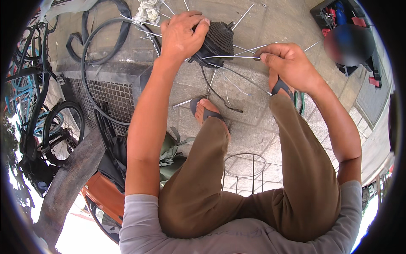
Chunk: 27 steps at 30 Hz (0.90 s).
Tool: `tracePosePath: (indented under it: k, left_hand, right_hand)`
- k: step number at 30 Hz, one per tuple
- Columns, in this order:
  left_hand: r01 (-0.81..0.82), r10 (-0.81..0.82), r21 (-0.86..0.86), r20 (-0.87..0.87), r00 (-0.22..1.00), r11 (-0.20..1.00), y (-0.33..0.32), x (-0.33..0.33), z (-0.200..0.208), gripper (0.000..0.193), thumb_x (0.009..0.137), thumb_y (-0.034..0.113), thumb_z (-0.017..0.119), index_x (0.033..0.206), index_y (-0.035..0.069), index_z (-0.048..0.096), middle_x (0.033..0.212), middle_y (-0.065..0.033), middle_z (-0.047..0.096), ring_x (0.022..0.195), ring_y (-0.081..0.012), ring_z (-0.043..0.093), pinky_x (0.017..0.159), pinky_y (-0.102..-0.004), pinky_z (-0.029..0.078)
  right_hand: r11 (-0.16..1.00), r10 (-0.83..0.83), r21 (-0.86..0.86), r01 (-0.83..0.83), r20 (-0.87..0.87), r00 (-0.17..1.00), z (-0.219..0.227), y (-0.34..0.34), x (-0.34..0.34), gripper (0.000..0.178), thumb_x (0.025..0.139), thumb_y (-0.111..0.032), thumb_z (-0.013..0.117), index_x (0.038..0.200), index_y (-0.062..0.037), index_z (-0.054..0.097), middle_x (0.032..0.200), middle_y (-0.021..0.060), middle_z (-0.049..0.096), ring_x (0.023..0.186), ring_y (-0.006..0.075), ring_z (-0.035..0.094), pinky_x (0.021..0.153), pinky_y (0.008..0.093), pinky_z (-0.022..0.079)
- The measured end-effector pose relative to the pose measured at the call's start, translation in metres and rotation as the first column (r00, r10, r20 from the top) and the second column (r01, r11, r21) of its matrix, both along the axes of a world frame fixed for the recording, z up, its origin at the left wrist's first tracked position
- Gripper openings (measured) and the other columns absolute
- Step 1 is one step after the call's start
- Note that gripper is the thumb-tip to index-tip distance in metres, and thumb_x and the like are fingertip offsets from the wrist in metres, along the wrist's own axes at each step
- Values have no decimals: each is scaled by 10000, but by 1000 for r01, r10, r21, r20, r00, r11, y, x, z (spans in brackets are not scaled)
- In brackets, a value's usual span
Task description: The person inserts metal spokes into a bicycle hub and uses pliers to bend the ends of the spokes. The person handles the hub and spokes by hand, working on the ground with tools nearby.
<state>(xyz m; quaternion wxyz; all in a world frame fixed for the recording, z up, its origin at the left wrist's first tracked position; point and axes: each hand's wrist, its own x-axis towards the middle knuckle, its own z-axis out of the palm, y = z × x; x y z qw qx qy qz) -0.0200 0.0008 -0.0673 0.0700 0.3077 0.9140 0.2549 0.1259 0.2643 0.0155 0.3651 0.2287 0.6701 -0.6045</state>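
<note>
A black bicycle hub with a cassette of stacked sprockets (pixel 220 40) is held up in front of me. Loose silver spokes stick out from it on several sides. My left hand (pixel 182 34) grips the hub from its left side, thumb against the sprockets and fingertips partly hidden. To the right of the hub, my right hand (pixel 292 63) pinches the outer end of one spoke (pixel 239 56) between thumb and fingers. A black cable (pixel 216 94) hangs from the hub toward the paving, its end lying between my feet.
A bare wheel rim (pixel 84 63) and a black inner tube (pixel 67 46) lie at the left, near a metal floor grate (pixel 112 95). Bicycles (pixel 44 101) stand beyond. A black toolbox (pixel 372 55) sits at the far right. A wire stool frame (pixel 245 165) is beneath me.
</note>
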Motion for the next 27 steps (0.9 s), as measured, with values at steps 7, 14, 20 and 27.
tracePosePath:
  k: [7, 14, 20, 27]
  left_hand:
    - [-87, 88, -10, 60, 994, 996, 7, 2, -4, 301, 862, 298, 561, 966, 153, 803, 1001, -48, 773, 1020, -282, 693, 935, -473, 465]
    - [-166, 166, 32, -7, 986, 986, 15, 20, 1, 250, 816, 287, 590, 869, 180, 809, 964, -15, 769, 934, -257, 698, 816, -466, 545]
    - [-203, 206, -42, 66, 976, 978, 10, 18, 6, 291, 858, 295, 560, 939, 164, 807, 1049, -1, 768, 1008, -279, 683, 873, -415, 566]
    - [-243, 245, -30, 90, 965, 969, 14, 17, 4, 280, 854, 304, 569, 917, 178, 812, 1055, 10, 772, 1016, -263, 690, 901, -406, 561]
  right_hand:
    - [950, 302, 136, -282, -152, 941, 6, 10, -79, 214, 975, -159, 651, 1087, -3, 746, 646, -51, 552, 475, 53, 392, 432, 258, 318]
    - [979, 201, 24, -203, 79, 976, 10, 9, -74, 232, 958, -144, 674, 1098, 28, 743, 597, -73, 463, 470, 29, 349, 408, 238, 245]
    - [953, 265, 114, -281, 133, 955, 33, -14, -110, 266, 1001, -193, 655, 1137, 28, 712, 584, -83, 381, 459, 40, 305, 401, 244, 230]
    - [951, 289, 30, -307, 261, 921, 31, -2, -91, 292, 1019, -238, 602, 1180, -10, 689, 615, -80, 365, 467, 32, 288, 393, 235, 218]
